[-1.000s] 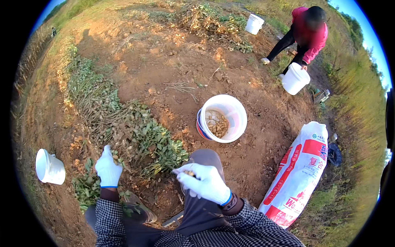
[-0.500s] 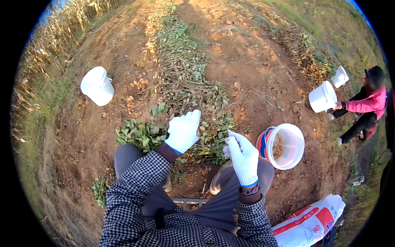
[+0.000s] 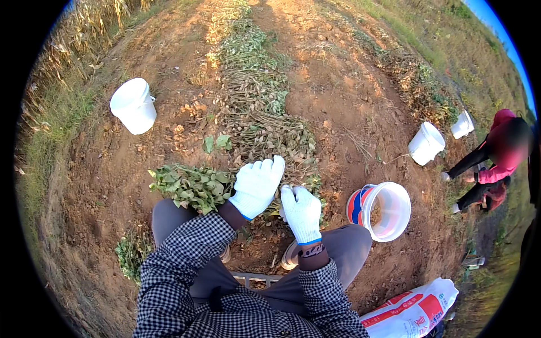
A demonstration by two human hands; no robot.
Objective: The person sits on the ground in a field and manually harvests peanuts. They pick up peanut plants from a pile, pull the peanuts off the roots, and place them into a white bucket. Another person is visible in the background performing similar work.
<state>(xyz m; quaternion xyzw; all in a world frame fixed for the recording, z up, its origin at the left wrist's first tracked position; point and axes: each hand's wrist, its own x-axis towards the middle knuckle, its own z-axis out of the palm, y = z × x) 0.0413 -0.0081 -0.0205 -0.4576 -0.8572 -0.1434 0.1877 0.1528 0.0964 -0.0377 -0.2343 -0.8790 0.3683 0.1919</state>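
Note:
My left hand point(image 3: 258, 186), in a white knit glove, is closed around the stems of a leafy bunch of what look like peanut plants point(image 3: 194, 188). The leaves stick out to the left, above my left knee. Close on its right, my right hand point(image 3: 302, 214), gloved alike, has its fingers bent together at the root end of the bunch. What those fingers pinch is hidden. A translucent-white bucket with a red and blue band point(image 3: 356, 205) stands beside my right knee, with some small tan things at its bottom.
A row of uprooted plants point(image 3: 253, 73) runs away ahead over brown soil. White buckets stand at the left point(image 3: 135, 107) and right point(image 3: 426, 144), with another bucket point(image 3: 462, 125) farther right. A person in pink point(image 3: 501, 152) bends there. A white-and-red sack point(image 3: 411, 312) lies near right.
My right hand has moved left and down, from near the banded bucket to beside my left hand. The person at the right has let go of the white bucket and risen to a bent stance.

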